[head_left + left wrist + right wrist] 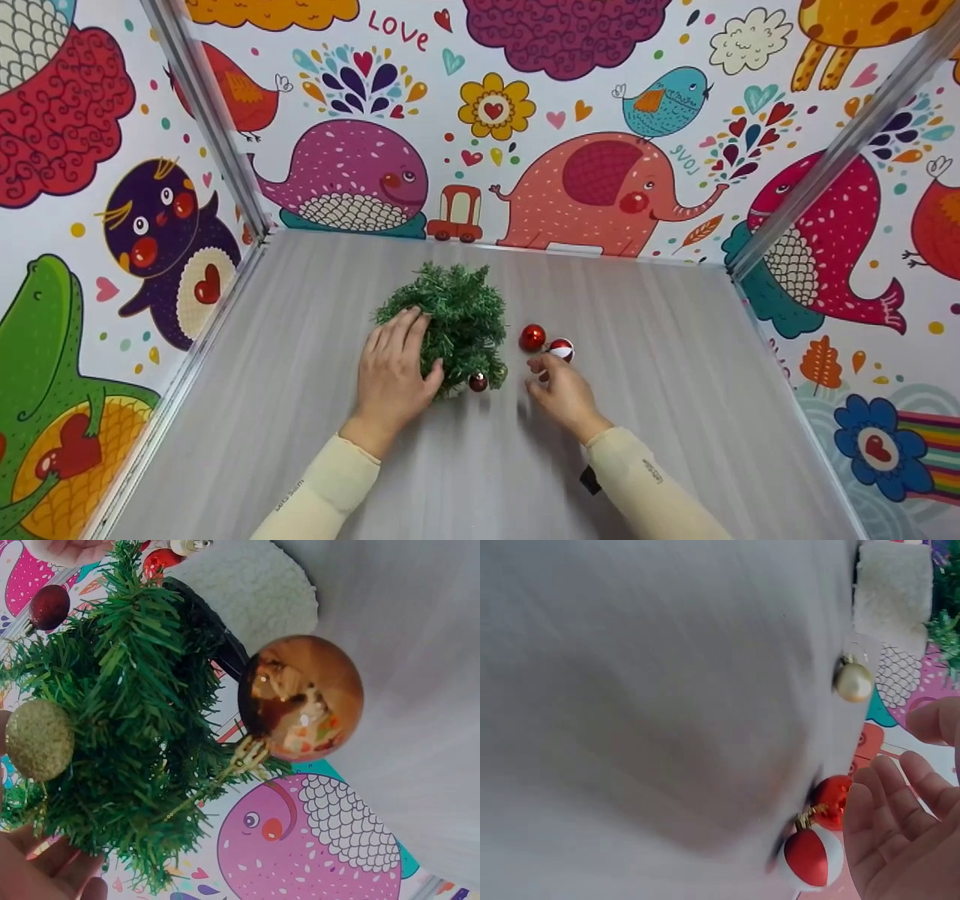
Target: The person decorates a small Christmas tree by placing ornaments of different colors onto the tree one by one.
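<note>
A small green artificial Christmas tree (465, 307) stands on the table. My left hand (394, 367) rests against its left side, with the fingers extended over the branches and the thumb apart. A shiny copper bauble (300, 697), a glittery gold bauble (40, 740) and a dark red bauble (49, 607) hang on it. Its white fuzzy base (251, 596) shows in the left wrist view. Right of the tree, my right hand (566, 397) hovers with loosely bent fingers and holds nothing. Nearest to it are a red-and-white bauble (562, 348) and a red bauble (533, 337).
A pale gold bauble (853, 682) lies on the table between the tree's base and the red baubles. Walls printed with cartoon animals enclose the grey table (300, 300) at the back and on both sides. A metal-edged post (217, 112) stands at the back left corner.
</note>
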`<act>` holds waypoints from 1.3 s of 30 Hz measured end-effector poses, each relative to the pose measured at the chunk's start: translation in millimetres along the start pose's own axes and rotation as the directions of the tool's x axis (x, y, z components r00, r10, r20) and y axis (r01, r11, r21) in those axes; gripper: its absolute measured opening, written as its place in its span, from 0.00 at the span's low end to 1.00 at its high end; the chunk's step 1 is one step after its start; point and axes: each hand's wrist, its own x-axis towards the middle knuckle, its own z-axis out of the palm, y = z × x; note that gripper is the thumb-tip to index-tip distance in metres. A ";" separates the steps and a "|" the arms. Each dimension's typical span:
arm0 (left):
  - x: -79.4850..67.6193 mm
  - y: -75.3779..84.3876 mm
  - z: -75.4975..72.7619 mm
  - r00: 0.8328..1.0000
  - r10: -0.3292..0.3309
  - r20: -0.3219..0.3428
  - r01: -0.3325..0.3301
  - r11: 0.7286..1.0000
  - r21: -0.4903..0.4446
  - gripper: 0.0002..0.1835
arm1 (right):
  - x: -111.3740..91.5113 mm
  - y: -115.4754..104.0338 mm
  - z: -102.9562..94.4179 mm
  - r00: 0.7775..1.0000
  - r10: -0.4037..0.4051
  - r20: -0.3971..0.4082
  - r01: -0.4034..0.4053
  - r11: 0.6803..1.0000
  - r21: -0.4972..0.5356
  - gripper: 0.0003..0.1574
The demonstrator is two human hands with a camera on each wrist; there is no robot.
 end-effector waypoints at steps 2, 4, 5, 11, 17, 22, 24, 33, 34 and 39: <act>0.3 -0.3 -0.5 1.000 0.000 0.001 0.000 1.000 0.002 0.33 | 5.6 -1.6 5.9 1.000 -0.013 0.013 0.014 1.000 -0.015 0.16; 0.5 -0.4 -0.8 1.000 0.000 0.000 0.000 1.000 0.001 0.32 | 10.2 -2.7 12.5 0.999 -0.030 0.021 0.031 0.999 -0.043 0.17; 0.7 -0.3 -0.7 1.000 0.000 -0.001 0.000 1.000 0.000 0.32 | 12.2 -3.2 15.8 0.999 -0.029 0.027 0.030 0.998 -0.053 0.17; 1.1 0.9 -1.3 1.000 0.015 -0.017 -0.015 1.000 -0.007 0.26 | 18.6 -2.9 34.0 0.998 -0.050 0.023 0.053 0.985 -0.162 0.21; 1.6 1.2 -2.9 1.000 0.017 -0.013 -0.017 1.000 -0.008 0.19 | 21.0 -2.6 45.8 0.991 -0.130 -0.018 0.122 0.963 -0.241 0.20; 2.8 2.1 -3.7 1.000 0.019 -0.003 -0.019 1.000 -0.008 0.15 | 22.8 -4.4 49.7 0.987 -0.156 -0.024 0.142 0.944 -0.297 0.20; 3.0 2.1 -3.8 1.000 0.022 0.000 -0.022 1.000 -0.006 0.15 | 23.1 -4.9 50.9 0.986 -0.166 -0.019 0.151 0.937 -0.316 0.19; 2.4 0.2 -3.8 0.999 0.034 -0.002 -0.034 0.999 0.002 0.12 | 23.5 -4.1 52.9 0.989 -0.144 -0.020 0.131 0.943 -0.304 0.17; 2.4 -0.1 -3.9 0.999 0.036 -0.004 -0.036 0.999 0.004 0.12 | 23.8 -3.9 53.0 0.990 -0.142 -0.019 0.130 0.945 -0.300 0.17; 2.8 -1.5 -5.0 0.999 0.048 -0.017 -0.047 0.999 0.010 0.11 | 25.2 -2.7 53.2 0.986 -0.162 -0.025 0.147 0.941 -0.305 0.15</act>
